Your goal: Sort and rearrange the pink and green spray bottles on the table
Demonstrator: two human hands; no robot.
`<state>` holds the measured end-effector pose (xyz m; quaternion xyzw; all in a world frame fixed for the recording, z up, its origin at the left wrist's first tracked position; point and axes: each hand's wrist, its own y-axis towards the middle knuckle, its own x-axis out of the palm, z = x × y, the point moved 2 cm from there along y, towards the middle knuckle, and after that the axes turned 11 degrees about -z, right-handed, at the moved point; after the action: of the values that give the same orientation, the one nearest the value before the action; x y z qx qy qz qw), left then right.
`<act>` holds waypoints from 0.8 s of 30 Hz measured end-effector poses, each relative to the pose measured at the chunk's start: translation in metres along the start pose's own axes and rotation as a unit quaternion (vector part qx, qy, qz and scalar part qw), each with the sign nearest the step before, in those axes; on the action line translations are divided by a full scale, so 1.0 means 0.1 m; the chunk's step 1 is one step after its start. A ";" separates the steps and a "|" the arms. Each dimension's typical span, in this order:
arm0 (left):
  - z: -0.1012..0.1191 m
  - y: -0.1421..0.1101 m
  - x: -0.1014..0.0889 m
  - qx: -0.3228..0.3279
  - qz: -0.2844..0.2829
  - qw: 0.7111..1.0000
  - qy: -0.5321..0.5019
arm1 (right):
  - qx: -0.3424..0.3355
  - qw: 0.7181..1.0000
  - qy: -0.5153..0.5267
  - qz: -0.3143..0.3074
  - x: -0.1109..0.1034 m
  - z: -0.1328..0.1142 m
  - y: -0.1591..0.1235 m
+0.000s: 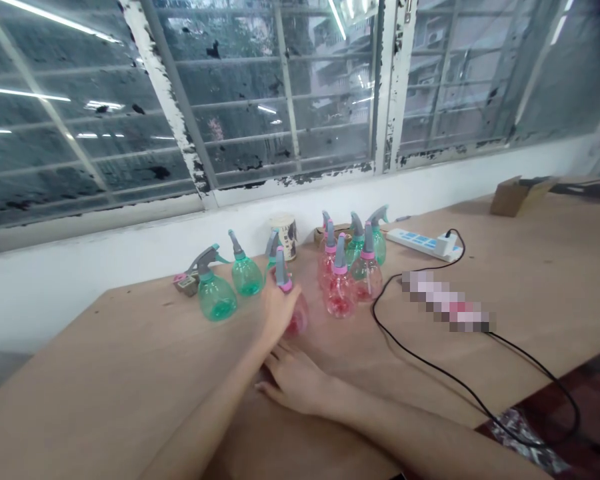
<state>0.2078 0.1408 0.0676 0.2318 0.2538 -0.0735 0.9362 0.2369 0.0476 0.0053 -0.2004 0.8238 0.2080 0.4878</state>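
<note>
My left hand is wrapped round a pink spray bottle with a grey trigger head, upright on the table. My right hand rests low over the table just below, its fingers apart; their tips are partly hidden by my left wrist. Left of the held bottle are a green spray bottle and another green spray bottle; a third green spray bottle is partly covered behind my left hand. On the right, a pink spray bottle is grouped with several other pink and green ones.
Behind the bottles are a printed paper tub and a white power strip. A black cable loops across the wooden table past a blurred-out object. An open cardboard box sits far right. Windows line the wall.
</note>
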 end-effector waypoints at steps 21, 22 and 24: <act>-0.27 -0.41 -1.05 -0.004 0.030 0.998 -0.054 | 0.099 0.968 0.201 0.109 0.07 0.00 -0.02; -0.23 -0.42 -1.05 0.013 0.020 0.999 -0.047 | 0.088 0.967 0.213 0.106 0.08 0.01 -0.02; -0.17 -0.40 -1.06 0.027 -0.004 0.998 -0.049 | 0.074 0.967 0.224 0.093 0.10 0.01 -0.01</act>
<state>0.0992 0.1152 0.0927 0.2525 0.2064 -0.0953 0.9405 0.2342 0.0459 -0.0040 -0.1281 0.9402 0.1408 0.2825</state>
